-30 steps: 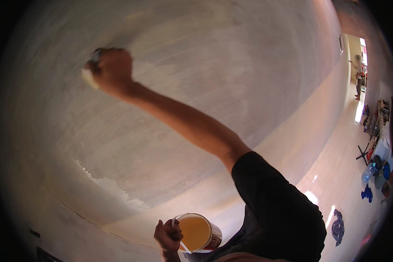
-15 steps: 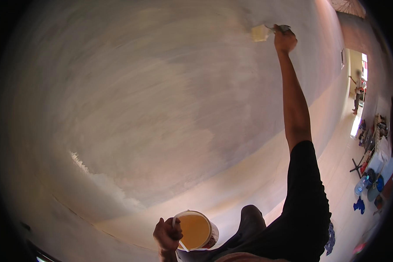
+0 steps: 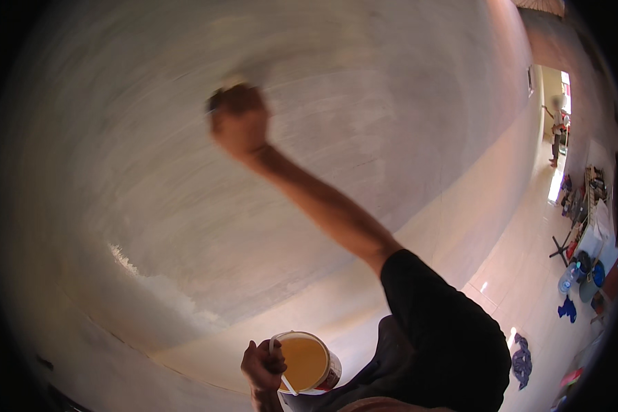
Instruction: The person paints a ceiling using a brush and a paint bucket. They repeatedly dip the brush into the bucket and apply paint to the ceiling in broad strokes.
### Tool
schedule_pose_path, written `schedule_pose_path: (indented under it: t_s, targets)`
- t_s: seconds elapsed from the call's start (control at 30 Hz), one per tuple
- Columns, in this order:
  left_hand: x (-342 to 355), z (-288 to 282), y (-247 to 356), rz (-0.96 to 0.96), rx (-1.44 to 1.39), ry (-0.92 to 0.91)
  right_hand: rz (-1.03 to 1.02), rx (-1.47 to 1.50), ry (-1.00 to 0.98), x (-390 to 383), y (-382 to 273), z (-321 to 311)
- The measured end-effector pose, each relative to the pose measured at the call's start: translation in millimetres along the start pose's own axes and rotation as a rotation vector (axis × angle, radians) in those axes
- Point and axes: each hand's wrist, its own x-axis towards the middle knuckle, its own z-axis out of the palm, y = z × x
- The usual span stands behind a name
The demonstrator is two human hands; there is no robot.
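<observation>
My right hand [image 3: 242, 122], at the end of an outstretched arm, is closed around a wide paintbrush [image 3: 236, 80] against the large grey wall [image 3: 185, 199]. It is smeared by motion, and only a bit of the brush's pale bristles shows past the knuckles. Low in the picture, my left hand [image 3: 264, 365] grips the white handle of a paint bucket [image 3: 331, 371]. The bucket is white with a dark printed patch on its side, and yellow-orange paint [image 3: 303, 362] lies inside it.
A paler band [image 3: 460, 182] runs along the wall's lower part. On the right, a person [image 3: 555, 134] stands near a bright doorway. Along the floor there lie a clear plastic bottle [image 3: 568, 277], a blue cloth [image 3: 567, 309], a dark crumpled cloth [image 3: 521, 360] and cluttered shelving.
My right hand has swept the brush across the wall from upper right to left of the middle and a little lower. The left hand and bucket have hardly moved.
</observation>
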Motion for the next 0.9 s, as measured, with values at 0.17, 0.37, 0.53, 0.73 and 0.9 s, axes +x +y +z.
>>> schedule_pose_path:
  t_s: [0.17,0.37,0.53,0.73,0.9]
  targets:
    - [1.4,4.8,0.7,0.009,0.018,0.025,0.132,0.364,-0.055,9.8,-80.1,10.8]
    - [2.0,4.2,3.4,-0.023,0.015,0.028,0.329,0.332,-0.162,5.7,42.3,8.0]
    - [-0.4,2.5,3.9,-0.033,0.037,0.078,0.599,0.361,0.028,29.2,182.7,-84.9]
    - [2.8,0.0,4.6,-0.050,0.017,0.003,0.437,-0.520,0.111,66.3,321.9,-212.8]
    - [1.3,2.4,7.0,-0.075,-0.041,0.014,0.398,-0.897,0.104,97.8,297.6,-197.3]
